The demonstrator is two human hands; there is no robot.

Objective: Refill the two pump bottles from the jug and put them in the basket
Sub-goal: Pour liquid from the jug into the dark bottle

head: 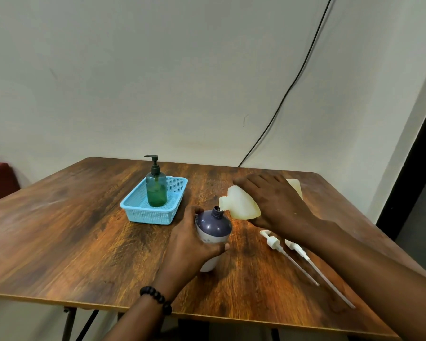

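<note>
Soap from the translucent cream plastic jug (241,203), gripped in our right hand (278,200), is risking spilling past the dark-shouldered white bottle's (213,227) narrow neck, at nine o'clock, while our left hand (190,244) is clasping it.

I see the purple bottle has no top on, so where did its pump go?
A white pump lies flat on the table, right of the purple bottle and under the right forearm. A second pump lies beside it; which one fits this bottle is unclear.
</note>
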